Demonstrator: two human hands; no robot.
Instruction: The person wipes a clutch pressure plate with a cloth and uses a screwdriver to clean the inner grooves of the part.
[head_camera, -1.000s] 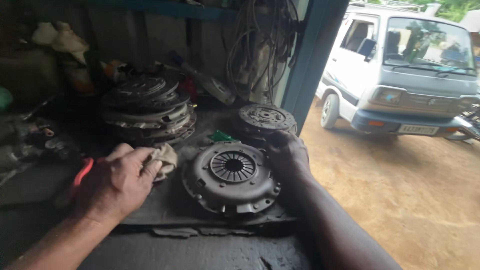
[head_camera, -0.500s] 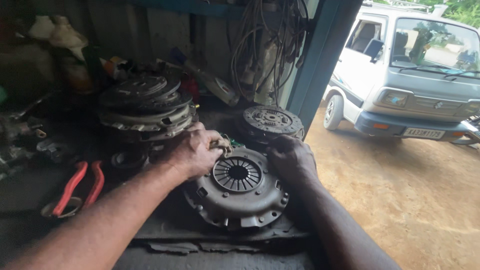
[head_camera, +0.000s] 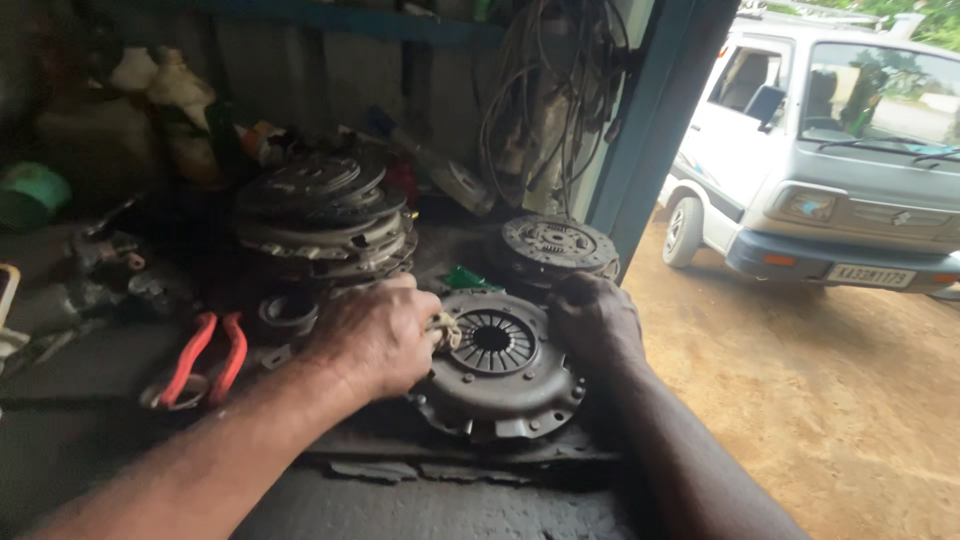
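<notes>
A grey clutch pressure plate (head_camera: 497, 372) lies flat on the dark workbench (head_camera: 430, 500) in front of me. My left hand (head_camera: 375, 335) rests on its left rim, fingers closed on a small dirty rag (head_camera: 445, 328) pressed against the plate. On the plate's upper right edge sits my right hand (head_camera: 597, 318), gripping the rim. A round clutch disc (head_camera: 556, 243) lies just behind the plate.
A stack of worn clutch plates (head_camera: 325, 215) stands at the back left. Red-handled pliers (head_camera: 205, 357) lie left of my forearm, near assorted metal parts (head_camera: 110, 270). Cables (head_camera: 550, 90) hang by the blue door post (head_camera: 655, 120). A white van (head_camera: 840, 150) is parked outside on dirt.
My left hand moved right from beside the pliers onto the pressure plate, bringing the rag with it. My right hand has stayed on the plate's right edge.
</notes>
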